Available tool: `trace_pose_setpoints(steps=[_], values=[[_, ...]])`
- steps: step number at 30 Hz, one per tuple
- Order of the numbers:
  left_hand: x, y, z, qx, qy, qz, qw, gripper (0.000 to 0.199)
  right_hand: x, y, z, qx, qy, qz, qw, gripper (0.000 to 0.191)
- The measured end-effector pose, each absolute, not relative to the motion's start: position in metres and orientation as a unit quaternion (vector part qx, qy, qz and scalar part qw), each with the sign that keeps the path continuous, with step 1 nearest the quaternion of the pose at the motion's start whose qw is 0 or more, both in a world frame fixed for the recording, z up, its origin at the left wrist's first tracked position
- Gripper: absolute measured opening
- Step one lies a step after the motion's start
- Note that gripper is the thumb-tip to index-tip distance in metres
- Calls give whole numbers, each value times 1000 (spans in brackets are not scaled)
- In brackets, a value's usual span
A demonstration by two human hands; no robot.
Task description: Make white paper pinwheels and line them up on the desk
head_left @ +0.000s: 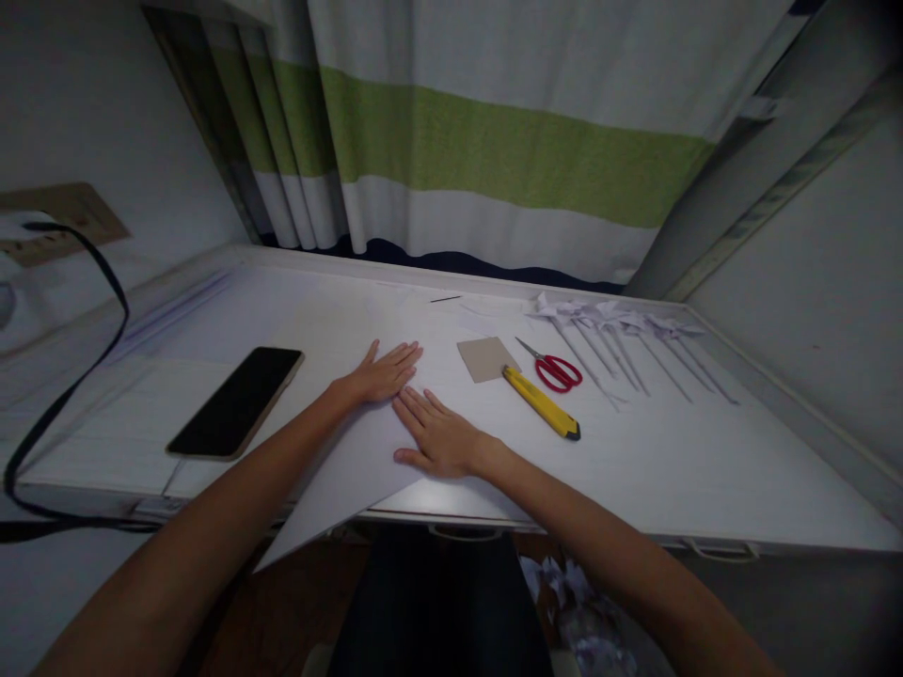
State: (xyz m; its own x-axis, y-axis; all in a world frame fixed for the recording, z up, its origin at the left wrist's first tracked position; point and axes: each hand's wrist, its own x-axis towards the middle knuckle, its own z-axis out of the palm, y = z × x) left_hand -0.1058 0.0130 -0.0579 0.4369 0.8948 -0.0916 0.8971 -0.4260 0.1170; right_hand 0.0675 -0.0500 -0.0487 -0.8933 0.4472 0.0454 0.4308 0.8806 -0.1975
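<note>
A white sheet of paper (353,470) lies on the white desk, one pointed corner hanging over the front edge. My left hand (385,372) is spread flat at the paper's far end, palm down. Just to its right and nearer to me, my right hand (438,434) also presses flat on the paper's right side, thumb held apart. The fingertips of the two hands are close together. Neither hand grips anything. Right of my hands lie a beige square card (485,359), a yellow utility knife (542,403) touching it, and red-handled scissors (557,372).
A black phone (236,402) lies on the left of the desk (705,470), near a dark cable (67,395). Several thin sticks with crumpled white paper tops (613,318) lie at the back right. A curtain (522,141) hangs behind. Crumpled material (593,630) is below the desk.
</note>
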Motion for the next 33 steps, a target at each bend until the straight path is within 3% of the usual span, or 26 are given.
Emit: trace_pose_setpoints(steps=[7,13,17,22,26,33], values=[[-109,21,-65,842,538,14,27,47,114,-99,-33,-210,-959,191,2,83],[-101,4,-52,827,554,82,-59,47,132,-94,-16,-171,-947,268,-53,64],[-101,-24,-43,822,550,98,-112,48,125,-71,-15,-143,-953,264,-44,56],[-112,-43,-62,783,612,53,-95,51,125,-58,-20,-150,-948,280,3,48],[-116,-38,-72,812,576,54,-83,50,116,-43,-27,-200,-946,249,60,48],[-116,-31,-70,852,514,70,-68,48,65,16,-49,-242,-949,183,83,52]])
